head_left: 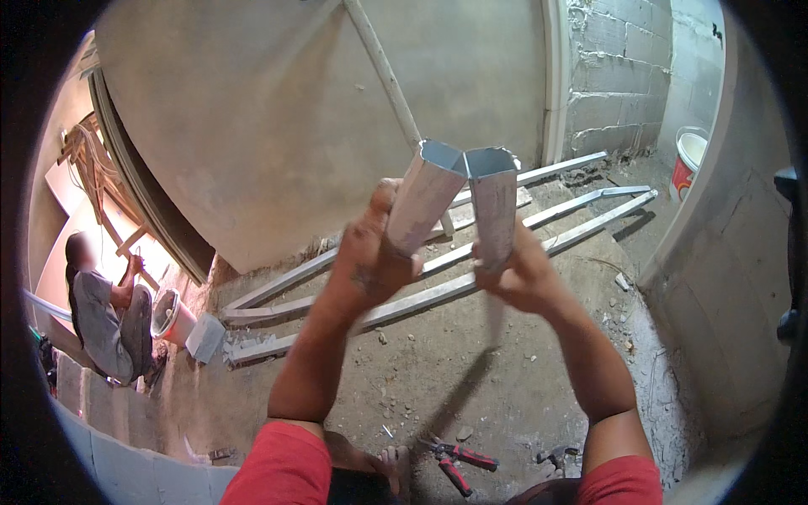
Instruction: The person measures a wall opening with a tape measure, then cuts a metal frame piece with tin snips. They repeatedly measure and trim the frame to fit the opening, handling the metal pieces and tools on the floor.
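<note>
One left metal tube point(423, 206) and one right metal tube point(494, 206), both pale, hollow ends uppermost: rims touching, lower parts spread apart; whether joined, cannot tell. Both raised above long metal bars point(429, 296). Left hand point(366, 251): grip closed around left metal tube. Right hand point(516, 271): grip closed around right metal tube. Nearer wearer than long metal bars: red-handled pliers point(475, 458). Left of long metal bars: bucket point(174, 320), seated person point(101, 316). Beyond their right ends: white-and-red pail point(688, 160).
</note>
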`<state>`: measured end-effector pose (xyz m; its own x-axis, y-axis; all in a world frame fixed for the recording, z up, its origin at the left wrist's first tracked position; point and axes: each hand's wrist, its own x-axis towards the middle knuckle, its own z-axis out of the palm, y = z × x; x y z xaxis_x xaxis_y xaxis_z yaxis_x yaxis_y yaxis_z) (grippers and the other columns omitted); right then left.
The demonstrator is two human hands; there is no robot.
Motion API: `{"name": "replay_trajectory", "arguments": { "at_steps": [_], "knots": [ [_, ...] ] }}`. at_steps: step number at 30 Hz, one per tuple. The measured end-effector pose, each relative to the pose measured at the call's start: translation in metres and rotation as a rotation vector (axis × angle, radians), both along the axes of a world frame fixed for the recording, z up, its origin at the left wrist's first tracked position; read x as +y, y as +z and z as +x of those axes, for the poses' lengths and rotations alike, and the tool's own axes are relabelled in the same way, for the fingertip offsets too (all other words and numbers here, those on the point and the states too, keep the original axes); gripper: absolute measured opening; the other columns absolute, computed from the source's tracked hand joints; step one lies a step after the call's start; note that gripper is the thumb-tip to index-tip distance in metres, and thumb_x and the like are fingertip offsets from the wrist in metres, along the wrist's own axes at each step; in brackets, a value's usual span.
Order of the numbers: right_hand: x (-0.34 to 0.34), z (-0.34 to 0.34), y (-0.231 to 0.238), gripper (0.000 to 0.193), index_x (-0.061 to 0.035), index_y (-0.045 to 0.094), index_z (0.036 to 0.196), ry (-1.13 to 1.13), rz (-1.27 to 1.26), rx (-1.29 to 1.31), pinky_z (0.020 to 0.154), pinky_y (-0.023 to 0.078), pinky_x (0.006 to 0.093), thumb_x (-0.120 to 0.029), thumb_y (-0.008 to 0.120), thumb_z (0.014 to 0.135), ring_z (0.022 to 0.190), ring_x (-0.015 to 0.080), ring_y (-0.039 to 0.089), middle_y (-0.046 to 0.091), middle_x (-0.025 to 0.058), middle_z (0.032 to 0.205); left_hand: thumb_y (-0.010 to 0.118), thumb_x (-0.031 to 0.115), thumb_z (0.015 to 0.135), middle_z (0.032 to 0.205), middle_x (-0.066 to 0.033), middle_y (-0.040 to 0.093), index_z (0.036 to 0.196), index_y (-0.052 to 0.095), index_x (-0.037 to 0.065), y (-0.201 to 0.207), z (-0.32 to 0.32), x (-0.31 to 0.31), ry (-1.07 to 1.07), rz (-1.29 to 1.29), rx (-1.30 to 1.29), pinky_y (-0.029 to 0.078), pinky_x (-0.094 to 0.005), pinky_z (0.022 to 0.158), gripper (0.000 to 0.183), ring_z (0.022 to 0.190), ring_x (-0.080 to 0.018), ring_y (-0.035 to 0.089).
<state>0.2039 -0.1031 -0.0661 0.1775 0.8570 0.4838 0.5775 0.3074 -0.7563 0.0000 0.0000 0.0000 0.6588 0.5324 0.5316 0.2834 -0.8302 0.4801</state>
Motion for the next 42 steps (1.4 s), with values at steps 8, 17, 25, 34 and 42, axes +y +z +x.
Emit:
{"name": "replay_trajectory", "arguments": {
  "at_steps": [8,17,25,34,42],
  "knots": [
    [-0.027,0.034,0.014,0.033,-0.007,0.058,0.103,-0.55,0.063,-0.8,0.076,0.04,0.0425,0.005,0.056,0.072,0.086,0.0306,0.058,0.06,0.0105,0.087,0.067,-0.005,0.066,0.094,-0.0104,0.066,0.109,0.061,0.01,-0.001,-0.025,0.03,0.151,0.458,0.314,0.049,-0.0434,0.08,0.046,0.085,-0.0333,0.063],
    [0.002,-0.016,-0.01,0.031,-0.0041,0.057,0.099,0.085,0.158,0.061,0.074,0.048,0.0325,-0.012,0.067,0.071,0.084,0.0197,0.06,0.06,0.0077,0.084,0.069,0.001,0.067,0.09,-0.0104,0.06,0.12,0.038,0.007,-0.03,0.015,0.004,-0.262,-0.154,-0.173,0.052,-0.0344,0.078,0.061,0.086,-0.0218,0.064],
    [-0.009,0.014,0.0,0.033,-0.0037,0.056,0.091,-0.076,-0.003,0.251,0.065,0.048,0.0322,-0.01,0.062,0.059,0.069,0.0155,0.055,0.055,0.0035,0.075,0.064,0.006,0.062,0.082,-0.0056,0.062,0.108,0.049,0.004,0.002,-0.034,0.045,-0.017,-0.014,-0.349,0.052,-0.03,0.069,0.049,0.072,-0.0145,0.062],
    [-0.022,0.09,0.002,0.056,-0.0019,0.051,0.1,0.188,0.219,0.585,0.073,0.049,0.0389,-0.009,0.066,0.047,0.077,0.0252,0.059,0.055,0.0085,0.079,0.065,0.012,0.051,0.092,-0.0077,0.057,0.119,0.05,-0.002,0.033,-0.06,0.045,0.024,-0.356,-0.613,0.049,-0.0299,0.078,0.071,0.082,-0.0185,0.059],
    [-0.049,0.185,-0.025,0.034,0.0004,0.058,0.103,0.257,0.334,0.78,0.092,0.049,0.0427,-0.01,0.062,0.071,0.092,0.0285,0.064,0.065,0.0125,0.092,0.069,-0.001,0.066,0.103,-0.0125,0.055,0.122,0.049,-0.005,0.004,-0.072,0.109,-0.021,-0.482,-0.683,0.045,-0.0324,0.091,0.06,0.098,-0.0241,0.058]
  ]
}}
